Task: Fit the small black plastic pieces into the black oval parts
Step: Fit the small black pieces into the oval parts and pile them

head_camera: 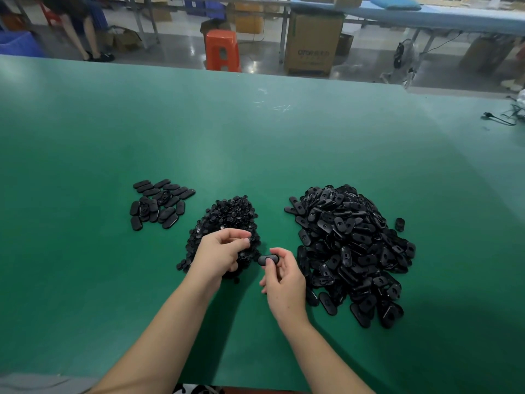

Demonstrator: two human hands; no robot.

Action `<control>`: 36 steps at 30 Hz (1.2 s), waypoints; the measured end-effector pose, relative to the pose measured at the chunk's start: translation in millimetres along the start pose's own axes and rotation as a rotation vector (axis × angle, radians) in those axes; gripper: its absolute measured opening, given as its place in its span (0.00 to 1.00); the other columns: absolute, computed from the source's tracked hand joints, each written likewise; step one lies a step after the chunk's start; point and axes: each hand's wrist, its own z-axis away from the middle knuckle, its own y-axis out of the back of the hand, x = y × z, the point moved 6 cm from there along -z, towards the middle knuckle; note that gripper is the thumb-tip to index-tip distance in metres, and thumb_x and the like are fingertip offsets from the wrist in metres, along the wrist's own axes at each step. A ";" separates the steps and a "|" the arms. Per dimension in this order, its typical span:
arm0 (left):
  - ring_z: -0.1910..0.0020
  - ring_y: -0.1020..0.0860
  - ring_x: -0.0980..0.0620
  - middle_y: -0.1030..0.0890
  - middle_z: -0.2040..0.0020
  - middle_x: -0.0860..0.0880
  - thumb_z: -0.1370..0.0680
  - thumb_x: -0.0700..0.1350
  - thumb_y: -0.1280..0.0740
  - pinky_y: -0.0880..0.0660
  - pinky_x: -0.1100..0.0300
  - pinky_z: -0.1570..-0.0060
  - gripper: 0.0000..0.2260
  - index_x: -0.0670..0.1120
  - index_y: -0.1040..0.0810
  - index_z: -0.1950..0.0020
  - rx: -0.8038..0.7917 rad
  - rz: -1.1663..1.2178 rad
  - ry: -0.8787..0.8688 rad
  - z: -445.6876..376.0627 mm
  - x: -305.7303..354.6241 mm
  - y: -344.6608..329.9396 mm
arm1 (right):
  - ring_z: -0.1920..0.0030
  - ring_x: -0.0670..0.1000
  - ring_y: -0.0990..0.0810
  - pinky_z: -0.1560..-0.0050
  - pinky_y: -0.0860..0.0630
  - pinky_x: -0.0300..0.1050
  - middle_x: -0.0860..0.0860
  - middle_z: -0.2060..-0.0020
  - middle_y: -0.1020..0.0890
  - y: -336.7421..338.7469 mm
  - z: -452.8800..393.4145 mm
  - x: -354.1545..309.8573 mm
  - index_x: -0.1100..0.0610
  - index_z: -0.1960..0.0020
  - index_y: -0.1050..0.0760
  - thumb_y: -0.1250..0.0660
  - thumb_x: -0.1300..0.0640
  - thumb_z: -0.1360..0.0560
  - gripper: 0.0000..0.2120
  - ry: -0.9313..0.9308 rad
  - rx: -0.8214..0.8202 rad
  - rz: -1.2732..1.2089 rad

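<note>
Black, matte and rounded at both ends, the oval part [268, 260] I hold sits just above my right hand [284, 282], pinched between thumb and forefinger, lying crosswise with its smooth face up. My left hand [218, 251] hovers over the near edge of the heap of small black pieces [227, 217], its fingers curled inward, and its fingertips [246, 240] seem to pinch something tiny and dark, though I cannot tell for sure that a piece is there. The two hands are close together but not touching, the left at about ten o'clock from the right. At three o'clock from my right hand spreads the big pile of oval parts [352, 251], many showing a hollow underside with a keyhole-like opening; one stray oval [399, 224] lies just beyond its right edge. At about ten o'clock from the small pieces lies a smaller group of ovals [159, 203], mostly smooth side up. Everything rests on a green table mat [255, 143]. Beyond the far edge, at twelve o'clock, stand an orange plastic stool [222, 49] and a cardboard box [312, 44] on a grey floor, beside a long table with a blue top [426, 15].
</note>
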 end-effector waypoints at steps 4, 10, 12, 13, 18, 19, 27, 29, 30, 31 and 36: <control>0.77 0.37 0.57 0.24 0.64 0.46 0.23 0.34 0.29 0.39 0.64 0.77 0.06 0.42 0.15 0.50 -0.069 -0.022 -0.011 3.6 -0.2 -8.7 | 0.71 0.45 0.21 0.69 0.22 0.41 0.47 0.64 0.17 0.7 0.2 -0.8 0.42 0.47 0.26 0.36 0.59 0.19 0.11 0.007 -0.002 0.017; 0.75 0.37 0.55 0.26 0.74 0.54 0.21 0.36 0.30 0.38 0.63 0.76 0.07 0.45 0.13 0.50 -0.117 -0.088 -0.049 5.4 -2.6 -12.1 | 0.70 0.46 0.20 0.67 0.21 0.42 0.49 0.64 0.17 1.7 -0.1 -0.3 0.42 0.46 0.26 0.39 0.60 0.17 0.12 0.004 -0.009 0.020; 0.75 0.37 0.55 0.25 0.74 0.54 0.21 0.36 0.30 0.38 0.62 0.75 0.07 0.45 0.13 0.52 -0.111 -0.117 -0.059 5.2 -3.3 -12.0 | 0.70 0.45 0.20 0.68 0.23 0.38 0.50 0.66 0.17 2.3 0.1 0.1 0.42 0.46 0.26 0.40 0.59 0.17 0.12 0.001 -0.009 0.025; 0.75 0.36 0.54 0.24 0.73 0.54 0.21 0.36 0.30 0.38 0.61 0.75 0.07 0.46 0.13 0.52 -0.102 -0.145 -0.066 5.3 -3.6 -12.1 | 0.71 0.45 0.21 0.68 0.24 0.37 0.50 0.66 0.17 2.4 0.1 0.3 0.42 0.46 0.26 0.40 0.59 0.17 0.12 -0.001 -0.009 0.025; 0.77 0.29 0.63 0.19 0.71 0.57 0.21 0.37 0.29 0.33 0.72 0.74 0.06 0.46 0.14 0.52 -0.102 -0.318 -0.153 8.1 -3.9 -19.1 | 0.73 0.46 0.21 0.68 0.25 0.36 0.49 0.66 0.17 2.4 -0.5 -0.4 0.44 0.45 0.26 0.41 0.60 0.16 0.11 0.004 -0.011 0.030; 0.77 0.28 0.64 0.19 0.70 0.57 0.22 0.36 0.29 0.33 0.74 0.73 0.06 0.46 0.14 0.52 -0.109 -0.326 -0.159 8.5 -4.7 -21.1 | 0.72 0.46 0.21 0.68 0.24 0.36 0.49 0.65 0.17 2.4 -0.5 -1.0 0.44 0.45 0.26 0.41 0.61 0.16 0.12 0.008 -0.010 0.028; 0.71 0.24 0.64 0.17 0.66 0.56 0.24 0.42 0.26 0.30 0.68 0.69 0.06 0.52 0.17 0.59 -0.032 -0.571 -0.188 3.5 -9.6 -23.1 | 0.73 0.45 0.21 0.68 0.27 0.32 0.47 0.69 0.19 3.5 0.6 -3.8 0.43 0.46 0.27 0.41 0.62 0.16 0.13 0.033 -0.008 0.040; 0.70 0.24 0.64 0.17 0.66 0.56 0.24 0.43 0.26 0.29 0.65 0.68 0.07 0.53 0.17 0.60 -0.035 -0.590 -0.186 4.2 -9.0 -23.8 | 0.72 0.45 0.20 0.68 0.26 0.33 0.46 0.66 0.18 3.3 0.5 -4.1 0.42 0.46 0.27 0.40 0.62 0.17 0.13 0.032 -0.010 0.039; 0.69 0.23 0.63 0.17 0.66 0.57 0.24 0.43 0.26 0.28 0.65 0.67 0.07 0.53 0.17 0.60 -0.033 -0.599 -0.189 5.1 -8.3 -24.4 | 0.71 0.46 0.19 0.67 0.24 0.36 0.47 0.64 0.17 2.8 0.4 -3.8 0.42 0.46 0.27 0.40 0.62 0.17 0.13 0.028 -0.014 0.040; 0.68 0.23 0.63 0.17 0.65 0.57 0.24 0.43 0.26 0.28 0.65 0.66 0.07 0.53 0.17 0.60 -0.030 -0.609 -0.196 6.1 -7.0 -25.3 | 0.70 0.47 0.18 0.66 0.21 0.41 0.47 0.62 0.16 2.1 0.3 -3.4 0.42 0.46 0.27 0.40 0.61 0.17 0.14 0.025 -0.019 0.045; 0.66 0.22 0.59 0.17 0.65 0.55 0.24 0.43 0.27 0.29 0.65 0.65 0.07 0.53 0.17 0.60 -0.027 -0.649 -0.215 9.5 -1.3 -30.2 | 0.69 0.46 0.18 0.63 0.19 0.49 0.46 0.62 0.16 3.0 0.8 -3.6 0.41 0.47 0.26 0.40 0.61 0.17 0.14 0.028 -0.020 0.062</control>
